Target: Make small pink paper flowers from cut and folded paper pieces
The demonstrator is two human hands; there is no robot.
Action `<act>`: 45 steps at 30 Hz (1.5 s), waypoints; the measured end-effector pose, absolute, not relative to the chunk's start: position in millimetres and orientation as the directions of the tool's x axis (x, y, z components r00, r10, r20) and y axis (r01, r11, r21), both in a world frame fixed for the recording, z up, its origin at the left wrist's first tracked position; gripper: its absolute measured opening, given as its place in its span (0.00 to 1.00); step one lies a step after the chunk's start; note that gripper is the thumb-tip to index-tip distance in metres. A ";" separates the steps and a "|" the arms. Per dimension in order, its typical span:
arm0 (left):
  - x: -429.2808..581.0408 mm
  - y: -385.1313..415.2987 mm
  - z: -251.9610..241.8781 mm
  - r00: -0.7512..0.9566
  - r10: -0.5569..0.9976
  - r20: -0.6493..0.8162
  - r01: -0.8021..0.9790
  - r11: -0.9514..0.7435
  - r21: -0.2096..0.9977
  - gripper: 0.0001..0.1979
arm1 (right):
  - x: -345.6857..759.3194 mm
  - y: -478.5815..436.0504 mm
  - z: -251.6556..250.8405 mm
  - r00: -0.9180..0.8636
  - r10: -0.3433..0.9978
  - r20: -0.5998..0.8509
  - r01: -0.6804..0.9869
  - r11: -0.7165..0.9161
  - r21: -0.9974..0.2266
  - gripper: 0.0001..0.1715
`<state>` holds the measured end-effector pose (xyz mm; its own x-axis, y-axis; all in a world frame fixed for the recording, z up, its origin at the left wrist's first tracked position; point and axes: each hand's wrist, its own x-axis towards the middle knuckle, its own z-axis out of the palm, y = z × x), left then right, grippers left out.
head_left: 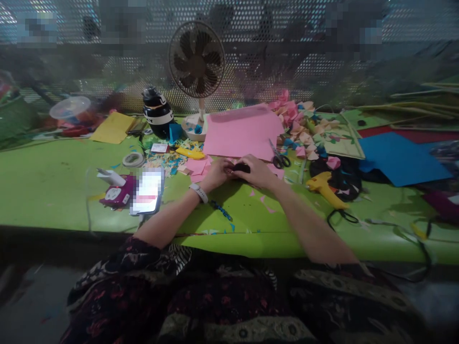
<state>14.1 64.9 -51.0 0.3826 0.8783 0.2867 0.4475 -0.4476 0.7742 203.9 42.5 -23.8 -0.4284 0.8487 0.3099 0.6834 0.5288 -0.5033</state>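
Note:
Both my hands meet over the middle of the green table. My left hand (216, 174) is closed, its fingertips at the left end of a small dark thing (241, 168) whose kind I cannot make out. Bent round the right side of that thing is my right hand (257, 172), also closed. Fingers partly hide it. Just behind the hands lie a big pink paper sheet (242, 131) and smaller pink paper pieces (197, 168). Scissors (280, 159) with black handles rest at the sheet's right corner. A blue patterned pen-like stick (221, 210) lies in front of my left hand.
A phone (147, 191) leans by a purple tape dispenser (118, 191) on the left. A yellow glue gun (327, 188) with a cord lies right. Behind stand a black bottle (158, 114), a fan (196, 59) and folded paper pieces (297, 122). Blue paper (401, 157) lies far right.

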 end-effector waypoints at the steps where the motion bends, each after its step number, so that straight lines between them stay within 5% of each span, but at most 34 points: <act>1: 14.1 65.9 -52.5 0.384 0.879 0.282 0.421 -0.439 0.794 0.09 | 204.2 42.7 -24.5 -0.423 0.846 0.325 0.679 0.534 -0.505 0.17; 6: 12.6 71.0 -60.6 0.415 0.870 0.265 0.314 -0.410 0.856 0.12 | 205.0 44.0 -29.0 -0.425 0.826 0.370 0.636 0.563 -0.528 0.15; 12: 8.6 72.1 -60.6 0.455 0.812 0.366 0.352 -0.541 0.764 0.12 | 206.8 42.7 -26.2 -0.405 0.834 0.374 0.591 0.551 -0.590 0.15; 17: 10.4 66.6 -59.0 0.424 0.827 0.368 0.353 -0.525 0.774 0.08 | 210.0 40.4 -13.1 -0.245 0.861 0.446 0.513 0.505 -0.694 0.17; 22: 5.1 63.1 -46.5 0.467 0.821 0.329 0.457 -0.542 0.705 0.08 | 203.8 35.7 -10.5 -0.376 0.868 0.324 0.558 0.492 -0.669 0.19; 26: -19.8 69.7 -27.9 0.429 0.857 0.286 0.488 -0.487 0.724 0.17 | 208.2 33.8 -4.1 -0.363 0.899 0.245 0.490 0.408 -0.770 0.22; 28: -35.0 75.0 -19.6 0.382 0.882 0.277 0.538 -0.455 0.710 0.13 | 212.7 32.9 1.2 -0.346 0.912 0.222 0.470 0.373 -0.800 0.25; 33: -60.5 85.3 -12.3 0.426 0.891 0.158 0.592 -0.406 0.697 0.11 | 215.4 29.6 7.2 -0.417 0.901 0.120 0.631 0.382 -0.676 0.33; 38: -70.3 86.7 -9.1 0.413 0.903 0.115 0.647 -0.380 0.661 0.10 | 215.1 34.1 -0.1 -0.468 0.880 0.076 0.726 0.433 -0.534 0.28; 45: -30.8 64.2 -13.0 0.501 0.836 0.222 0.514 -0.494 0.701 0.16 | 219.4 40.2 -5.2 -0.478 0.873 0.097 0.710 0.449 -0.542 0.20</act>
<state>-30.8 64.2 -13.0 0.5015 0.8362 0.2221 0.5139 -0.4944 0.7011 219.4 40.2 -5.2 -0.4781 0.8729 0.0967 0.7101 0.4490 -0.5424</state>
